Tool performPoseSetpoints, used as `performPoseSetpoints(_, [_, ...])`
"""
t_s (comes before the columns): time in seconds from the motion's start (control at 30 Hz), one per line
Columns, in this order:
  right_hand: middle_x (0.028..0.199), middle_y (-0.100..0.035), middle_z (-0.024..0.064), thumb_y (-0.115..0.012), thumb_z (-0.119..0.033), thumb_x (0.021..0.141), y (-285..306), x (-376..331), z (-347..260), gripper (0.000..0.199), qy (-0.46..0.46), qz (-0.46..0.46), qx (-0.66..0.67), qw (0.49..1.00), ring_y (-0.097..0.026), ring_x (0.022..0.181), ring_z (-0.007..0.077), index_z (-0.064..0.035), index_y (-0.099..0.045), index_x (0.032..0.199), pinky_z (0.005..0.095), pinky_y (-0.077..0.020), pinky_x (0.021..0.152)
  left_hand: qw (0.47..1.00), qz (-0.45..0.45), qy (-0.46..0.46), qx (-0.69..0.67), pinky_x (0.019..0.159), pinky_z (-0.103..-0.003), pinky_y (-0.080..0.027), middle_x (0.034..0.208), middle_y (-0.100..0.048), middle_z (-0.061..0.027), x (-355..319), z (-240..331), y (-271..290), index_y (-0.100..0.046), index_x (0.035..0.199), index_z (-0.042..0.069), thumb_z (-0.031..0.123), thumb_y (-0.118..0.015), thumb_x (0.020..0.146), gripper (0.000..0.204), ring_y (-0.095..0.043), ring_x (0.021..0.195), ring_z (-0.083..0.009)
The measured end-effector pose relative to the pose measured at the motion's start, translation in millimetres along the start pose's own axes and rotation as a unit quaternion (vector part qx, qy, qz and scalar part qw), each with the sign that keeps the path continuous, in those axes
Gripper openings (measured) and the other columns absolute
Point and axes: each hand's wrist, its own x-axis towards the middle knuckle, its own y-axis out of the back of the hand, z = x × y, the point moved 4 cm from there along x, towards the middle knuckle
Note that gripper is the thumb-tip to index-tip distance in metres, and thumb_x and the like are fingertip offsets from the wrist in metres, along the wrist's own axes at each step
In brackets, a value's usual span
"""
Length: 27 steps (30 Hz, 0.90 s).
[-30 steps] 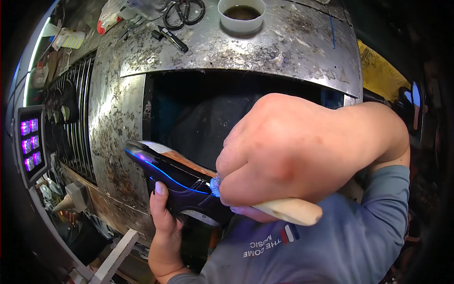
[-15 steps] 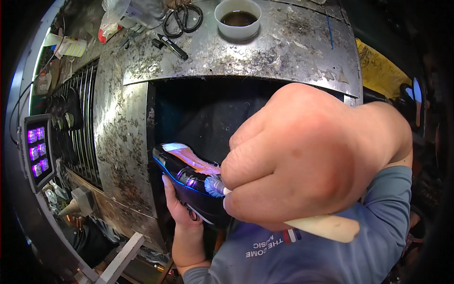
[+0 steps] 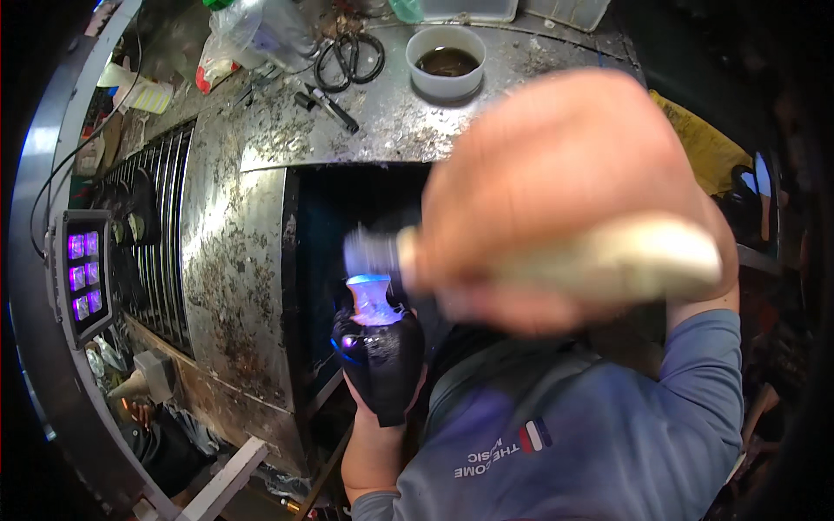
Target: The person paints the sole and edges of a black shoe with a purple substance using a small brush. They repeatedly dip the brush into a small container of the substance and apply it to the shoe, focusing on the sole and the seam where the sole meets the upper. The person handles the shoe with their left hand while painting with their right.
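I've got my left hand wrapped around a dark shoe (image 3: 380, 363) at the near side of the desk (image 3: 239, 260), left hand (image 3: 354, 399) mostly hidden under it. My blurry right hand (image 3: 565, 169) grips a pale-handled brush (image 3: 647, 256), bristly end right by the shoe's far end, can't tell if touching.

"Any readable lettering?"
"White capitals (image 3: 486, 460), upside down, on the grey shirt (image 3: 599, 382), beside a red, white and dark-blue striped mark (image 3: 534, 435)."
"And the marker (image 3: 337, 115) by the far-left corner of the opening (image 3: 356, 193) in the workbench (image 3: 233, 260)?"
"Too small to read."
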Motion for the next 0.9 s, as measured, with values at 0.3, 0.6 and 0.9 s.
performPoseSetpoints(0.3, [0.089,-0.076,0.0079,-0.073,-0.033,0.083,42.9,-35.6,139.0,0.022,-0.296,-0.006,-0.338,0.894,-0.073,0.088,0.0290,-0.0177,-0.079,0.097,0.0411,-0.0582,0.080,0.893,-0.036,0.172,-0.414,0.078,-0.035,-0.059,0.124,-0.064,-0.0144,-9.9,-31.1,-8.7,-0.041,0.145,-0.004,0.042,-0.072,0.091,0.077,-0.071,0.105,-0.0270])
performPoseSetpoints(0.6, [0.094,-0.076,0.0081,-0.074,-0.029,0.084,44.1,-23.2,143.2,0.021,-0.258,0.028,-0.373,0.891,-0.073,0.088,0.0279,-0.0140,-0.078,0.099,0.0380,-0.0586,0.080,0.879,-0.004,0.181,-0.442,0.071,-0.033,-0.056,0.116,-0.068,-0.0090,-4.6,-30.1,-21.1,-0.047,0.141,-0.002,0.023,-0.059,0.099,0.050,-0.071,0.093,-0.0235])
performPoseSetpoints(0.9, [0.092,-0.076,0.0085,-0.075,-0.021,0.087,35.3,-38.4,140.9,0.019,-0.238,0.047,-0.292,0.925,-0.074,0.086,0.0205,-0.0087,-0.078,0.101,0.0322,-0.0576,0.077,0.876,-0.014,0.176,-0.449,0.069,-0.031,-0.055,0.114,-0.068,-0.0058,3.2,-28.1,-30.6,-0.047,0.141,-0.001,0.018,-0.061,0.098,0.049,-0.070,0.090,-0.0193])
